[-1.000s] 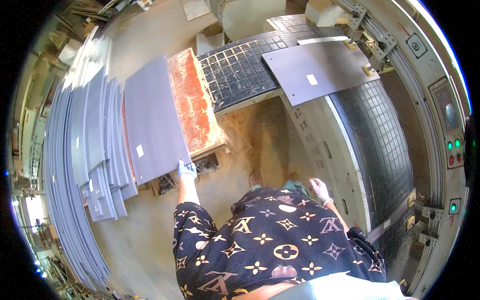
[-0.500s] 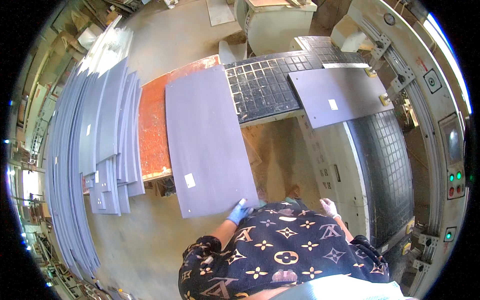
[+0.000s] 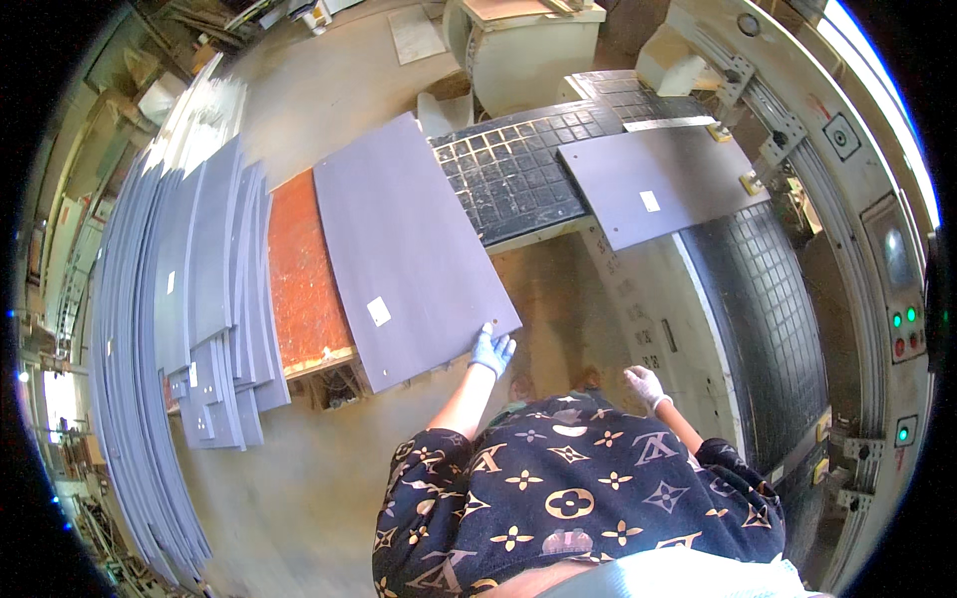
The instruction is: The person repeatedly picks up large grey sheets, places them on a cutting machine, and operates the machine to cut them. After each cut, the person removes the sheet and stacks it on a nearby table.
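My left hand (image 3: 490,353), in a blue glove, holds the near right corner of a flat grey panel (image 3: 404,239). Its thumb lies by a small hole there, and part of the fingers is hidden. The panel rests slantwise across a worn red-orange table (image 3: 302,269) and has a white label near its front edge. In a pale glove, my right hand (image 3: 646,387) hangs free to the right of my body, fingers loosely apart and nothing in them. A second grey panel (image 3: 663,184) lies on the black gridded machine bed (image 3: 518,164), against yellow-tipped stops.
Stacked grey panels (image 3: 204,259) stand left of the table. A machine gantry with a rail (image 3: 847,239) and lit buttons (image 3: 904,317) runs along the right. The white machine frame (image 3: 666,329) is close to my right hand. A pale cabinet (image 3: 533,60) stands at the back.
The panel under my left hand has moved away from me and turned, its near right corner swinging farther off. My left hand has gone forward with it. My right hand has risen slightly.
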`<action>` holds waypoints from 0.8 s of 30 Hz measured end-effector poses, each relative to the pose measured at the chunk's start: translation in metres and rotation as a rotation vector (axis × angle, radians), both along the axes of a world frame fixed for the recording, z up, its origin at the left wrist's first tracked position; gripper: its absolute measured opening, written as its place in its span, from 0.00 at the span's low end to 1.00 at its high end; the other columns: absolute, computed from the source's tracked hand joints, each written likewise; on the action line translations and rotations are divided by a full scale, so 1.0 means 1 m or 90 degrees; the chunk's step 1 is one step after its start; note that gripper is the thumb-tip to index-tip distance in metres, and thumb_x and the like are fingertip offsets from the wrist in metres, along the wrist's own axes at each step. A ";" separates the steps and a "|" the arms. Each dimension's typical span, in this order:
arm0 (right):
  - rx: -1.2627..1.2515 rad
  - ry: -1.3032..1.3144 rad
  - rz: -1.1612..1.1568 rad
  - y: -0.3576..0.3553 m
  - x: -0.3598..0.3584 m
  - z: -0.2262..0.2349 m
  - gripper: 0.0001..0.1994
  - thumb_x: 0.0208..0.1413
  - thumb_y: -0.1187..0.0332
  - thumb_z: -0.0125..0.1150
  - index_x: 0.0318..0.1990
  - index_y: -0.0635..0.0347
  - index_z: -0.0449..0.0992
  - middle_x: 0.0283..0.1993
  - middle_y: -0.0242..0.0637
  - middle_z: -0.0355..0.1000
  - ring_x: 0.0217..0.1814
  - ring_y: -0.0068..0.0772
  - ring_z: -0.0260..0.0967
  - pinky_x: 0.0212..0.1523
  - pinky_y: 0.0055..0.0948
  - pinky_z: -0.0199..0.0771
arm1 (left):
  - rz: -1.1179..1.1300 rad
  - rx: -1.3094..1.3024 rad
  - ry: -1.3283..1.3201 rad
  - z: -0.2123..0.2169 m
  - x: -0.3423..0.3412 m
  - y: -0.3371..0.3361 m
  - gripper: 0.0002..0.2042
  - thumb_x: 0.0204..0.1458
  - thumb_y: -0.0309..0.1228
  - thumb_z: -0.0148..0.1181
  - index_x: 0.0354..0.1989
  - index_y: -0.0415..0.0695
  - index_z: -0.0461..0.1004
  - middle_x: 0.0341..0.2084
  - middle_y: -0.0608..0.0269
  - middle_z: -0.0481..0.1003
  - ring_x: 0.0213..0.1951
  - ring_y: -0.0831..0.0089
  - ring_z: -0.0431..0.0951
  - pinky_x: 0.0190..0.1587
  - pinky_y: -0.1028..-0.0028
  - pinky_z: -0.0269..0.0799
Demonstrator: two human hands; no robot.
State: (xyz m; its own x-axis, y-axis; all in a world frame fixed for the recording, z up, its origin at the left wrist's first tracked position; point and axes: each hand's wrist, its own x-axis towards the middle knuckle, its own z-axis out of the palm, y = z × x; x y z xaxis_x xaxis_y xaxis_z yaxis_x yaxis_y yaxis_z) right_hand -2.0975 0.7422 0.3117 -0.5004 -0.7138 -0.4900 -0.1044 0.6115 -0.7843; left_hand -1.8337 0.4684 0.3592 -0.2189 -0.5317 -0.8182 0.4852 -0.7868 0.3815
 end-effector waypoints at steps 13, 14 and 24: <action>0.246 -0.028 -0.111 0.104 0.064 0.002 0.19 0.49 0.56 0.48 0.38 0.64 0.72 0.36 0.48 0.71 0.40 0.42 0.69 0.40 0.31 0.66 | -0.478 -0.901 -0.638 0.061 0.003 -0.014 0.17 0.44 0.36 0.57 0.42 0.45 0.66 0.36 0.57 0.71 0.37 0.65 0.71 0.40 0.67 0.67; 0.241 -0.022 -0.114 0.102 0.067 -0.002 0.19 0.49 0.56 0.48 0.38 0.65 0.72 0.37 0.48 0.71 0.40 0.43 0.68 0.40 0.31 0.65 | -0.509 -0.893 -0.759 0.081 0.003 -0.025 0.22 0.42 0.39 0.59 0.45 0.45 0.64 0.41 0.53 0.69 0.43 0.59 0.69 0.46 0.64 0.64; -0.024 -0.213 -0.215 0.034 0.020 -0.080 0.13 0.48 0.57 0.54 0.34 0.57 0.68 0.29 0.37 0.67 0.32 0.36 0.67 0.27 0.32 0.66 | -0.779 -0.678 -1.091 0.076 -0.013 -0.074 0.42 0.42 0.62 0.38 0.62 0.52 0.36 0.61 0.45 0.31 0.60 0.43 0.28 0.55 0.43 0.21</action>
State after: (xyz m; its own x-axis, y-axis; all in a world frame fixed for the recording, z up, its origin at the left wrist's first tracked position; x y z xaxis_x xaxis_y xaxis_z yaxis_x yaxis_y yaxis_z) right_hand -2.0776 0.7759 0.2317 -0.5263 -0.5587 -0.6409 0.3570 0.5389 -0.7630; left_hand -1.8472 0.3940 0.4349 -0.3220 -0.9316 -0.1688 -0.9462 0.3106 0.0910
